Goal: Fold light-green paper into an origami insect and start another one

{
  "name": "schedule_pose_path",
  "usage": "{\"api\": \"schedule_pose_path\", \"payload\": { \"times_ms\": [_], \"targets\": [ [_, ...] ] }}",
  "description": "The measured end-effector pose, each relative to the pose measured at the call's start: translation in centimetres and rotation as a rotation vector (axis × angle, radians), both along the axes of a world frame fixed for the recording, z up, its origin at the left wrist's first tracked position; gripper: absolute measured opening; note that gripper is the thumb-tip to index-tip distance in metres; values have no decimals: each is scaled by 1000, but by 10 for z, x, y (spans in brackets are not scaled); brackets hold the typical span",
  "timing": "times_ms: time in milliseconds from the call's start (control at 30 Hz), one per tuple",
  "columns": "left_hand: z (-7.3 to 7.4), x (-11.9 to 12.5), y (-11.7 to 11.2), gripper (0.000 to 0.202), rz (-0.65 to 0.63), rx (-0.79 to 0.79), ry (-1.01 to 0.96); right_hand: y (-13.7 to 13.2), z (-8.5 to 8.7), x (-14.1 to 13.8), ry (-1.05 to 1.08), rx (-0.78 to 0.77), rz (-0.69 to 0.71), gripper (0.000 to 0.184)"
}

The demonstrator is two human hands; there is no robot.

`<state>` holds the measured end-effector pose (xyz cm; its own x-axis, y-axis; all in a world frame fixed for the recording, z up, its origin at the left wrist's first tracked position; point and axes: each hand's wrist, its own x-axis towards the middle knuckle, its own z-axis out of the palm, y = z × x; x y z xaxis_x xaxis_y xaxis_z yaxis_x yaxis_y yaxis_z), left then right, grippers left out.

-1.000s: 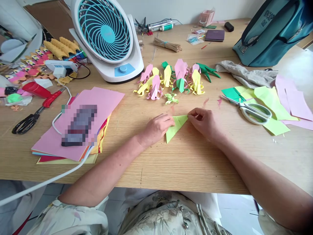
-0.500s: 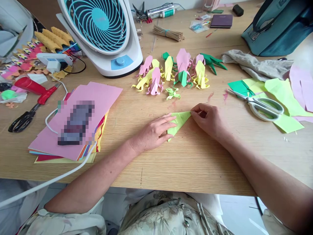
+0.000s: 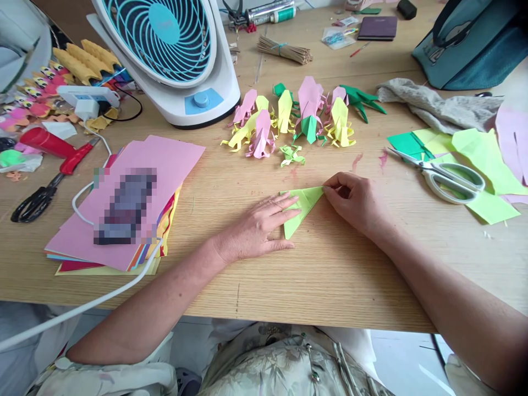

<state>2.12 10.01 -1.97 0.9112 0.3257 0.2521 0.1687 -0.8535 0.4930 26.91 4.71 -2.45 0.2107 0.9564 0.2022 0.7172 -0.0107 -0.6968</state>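
Observation:
A light green piece of folded paper [image 3: 303, 210], roughly triangular, lies flat on the wooden table [image 3: 264, 291]. My left hand [image 3: 262, 226] rests on its left part with fingers stretched out and the thumb spread apart on the wood. The paper's right-hand corner is pinched between the thumb and fingers of my right hand [image 3: 350, 199]. Just behind the paper sits a small light green folded figure [image 3: 292, 155]. Beyond it stands a group of pink, yellow and green folded paper figures [image 3: 309, 99].
Scissors [image 3: 449, 179] lie on green paper pieces [image 3: 493, 212] at the right, near a grey cloth [image 3: 437, 104] and a teal bag [image 3: 474, 49]. A fan [image 3: 202, 99] stands at the back left. Coloured sheets [image 3: 169, 157] under a blurred phone [image 3: 127, 209] and cable lie left.
My left thumb has spread away from the fingers, off the paper's lower edge. The right hand keeps its pinch on the corner. The view has shifted slightly.

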Motion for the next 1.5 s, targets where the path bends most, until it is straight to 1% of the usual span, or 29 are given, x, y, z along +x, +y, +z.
{"api": "schedule_pose_path", "payload": {
  "times_ms": [100, 233, 367, 533, 767, 967, 1033, 1067, 1133, 1167, 1200, 1233, 1300, 1367, 1500],
  "targets": [
    [1, -2, -7, 54, 34, -18, -14, 0, 0, 0, -1, 7, 4, 7],
    [3, -4, -19, 44, 111, -40, -51, 0, 3, -1, -13, -3, 8, 8],
    [5, -5, -27, 42, 164, -25, -62, 0, 5, -2, -23, -16, 8, 8],
    [5, -5, -32, 34, 184, 24, -92, -1, 5, -1, -16, -32, 10, 8],
    [4, -4, -40, 36, 255, 16, -111, 0, 6, 0, 2, -50, 10, 7],
    [7, -3, -39, 33, 266, 13, -140, -1, 5, 1, 15, -26, 23, 8],
    [11, -3, -35, 34, 300, 12, -175, -1, 4, 2, 65, -6, 40, 8],
    [13, -3, -32, 36, 337, -2, -214, 0, 3, 2, 111, 12, 57, 9],
    [17, -2, -25, 42, 445, -107, -334, 1, 3, 1, 235, 48, 109, 10],
    [19, -1, -22, 43, 495, -208, -400, 1, 3, 0, 304, 60, 138, 11],
    [20, 0, -18, 44, 527, -343, -447, 1, 4, -2, 369, 68, 164, 12],
    [22, 1, -16, 43, 531, -496, -466, 0, 5, -4, 425, 75, 184, 13],
    [25, 5, -13, 44, 482, -800, -437, -2, 7, -7, 500, 88, 213, 14],
    [28, 8, -13, 46, 421, -1035, -397, -4, 10, -11, 542, 110, 226, 14],
    [33, 10, -15, 46, 379, -1371, -428, -8, 16, -15, 599, 105, 220, 17]
  ]
}}
